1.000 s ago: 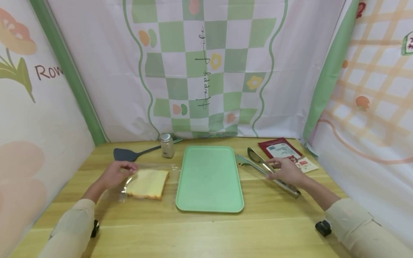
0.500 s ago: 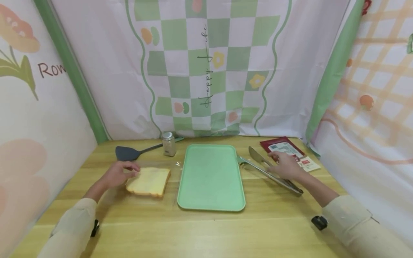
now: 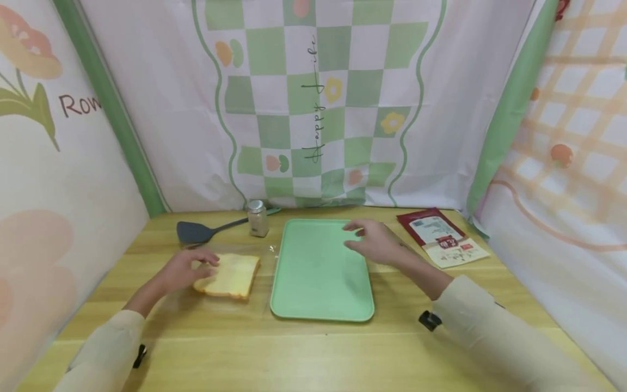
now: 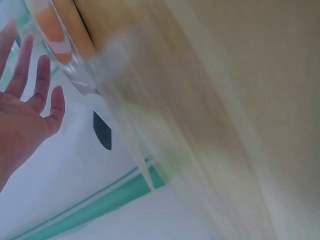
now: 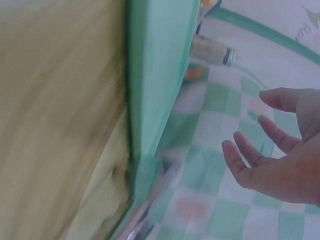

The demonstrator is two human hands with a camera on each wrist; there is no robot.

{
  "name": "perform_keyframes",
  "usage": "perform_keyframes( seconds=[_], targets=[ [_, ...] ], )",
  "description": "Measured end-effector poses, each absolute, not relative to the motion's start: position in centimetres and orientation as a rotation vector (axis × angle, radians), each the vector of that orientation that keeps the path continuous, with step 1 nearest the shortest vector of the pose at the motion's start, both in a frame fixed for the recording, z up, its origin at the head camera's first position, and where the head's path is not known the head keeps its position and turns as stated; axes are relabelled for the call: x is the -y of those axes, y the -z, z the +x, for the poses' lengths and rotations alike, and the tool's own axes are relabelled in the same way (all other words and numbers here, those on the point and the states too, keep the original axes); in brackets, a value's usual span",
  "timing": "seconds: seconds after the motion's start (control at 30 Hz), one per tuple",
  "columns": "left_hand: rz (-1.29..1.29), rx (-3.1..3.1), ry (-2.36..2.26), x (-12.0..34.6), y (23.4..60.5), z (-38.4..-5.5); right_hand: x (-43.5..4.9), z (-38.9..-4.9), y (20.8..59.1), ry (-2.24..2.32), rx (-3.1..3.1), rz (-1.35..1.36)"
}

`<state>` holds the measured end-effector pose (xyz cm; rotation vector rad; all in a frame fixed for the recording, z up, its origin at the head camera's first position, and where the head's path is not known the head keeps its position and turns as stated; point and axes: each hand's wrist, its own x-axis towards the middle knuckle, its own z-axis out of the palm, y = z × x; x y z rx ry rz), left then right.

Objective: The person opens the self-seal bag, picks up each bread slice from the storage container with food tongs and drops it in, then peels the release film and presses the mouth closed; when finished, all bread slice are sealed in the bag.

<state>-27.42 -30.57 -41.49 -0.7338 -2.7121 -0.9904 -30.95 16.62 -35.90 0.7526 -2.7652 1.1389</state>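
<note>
A white curtain [image 3: 269, 49] with green checks hangs behind the pale wooden tabletop [image 3: 313, 359]. The green tray [image 3: 318, 277] lies flat near the middle, one short edge toward the person. Near the tabletop's far right corner lies a red-and-cream packet [image 3: 443, 239], and toward the far left a dark spatula [image 3: 195, 233], its handle running behind a jar. The slice of bread [image 3: 235, 275], in a clear bag [image 3: 272, 250], lies flat to the left of the tray. It is just to the right of the left hand [image 3: 188, 268], partly under its fingertips; whether they touch it cannot be told. That hand is open, its fingers spread and gently bent, with nothing in its grasp. The right hand [image 3: 374, 241] is over the tray's right edge, toward the far corner and well apart from the bread. It is open too, thumb away from the loosely bent fingers, holding nothing. The small jar [image 3: 257, 220] stands upright beyond the bread, its lid silvery.
</note>
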Motion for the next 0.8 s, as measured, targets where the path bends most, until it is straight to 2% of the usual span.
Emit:
perform_keyframes(
  seconds=[0.13, 0.27, 0.4, 0.57, 0.8],
  targets=[
    [-0.762, 2.68, 0.98, 29.8, 41.3, -26.6, -13.0, -32.1, 36.1, -1.221, 2.765, 0.884],
    [-0.861, 2.607, 0.755, 28.8, 41.3, -25.8, -9.6, -33.6, 36.5, -1.247, 2.804, 1.032],
    [-0.907, 2.612, 0.457, 27.6, 41.3, -24.4, -6.4, -35.4, 37.4, -1.065, 2.827, 1.223],
    [-0.935, 2.709, 0.295, 25.9, 41.2, -22.8, -3.1, -37.2, 38.8, -0.747, 2.801, 1.394],
    [-1.011, 2.818, 0.305, 24.6, 41.4, -21.9, -0.7, -38.3, 39.9, -0.669, 2.914, 1.415]
  ],
)
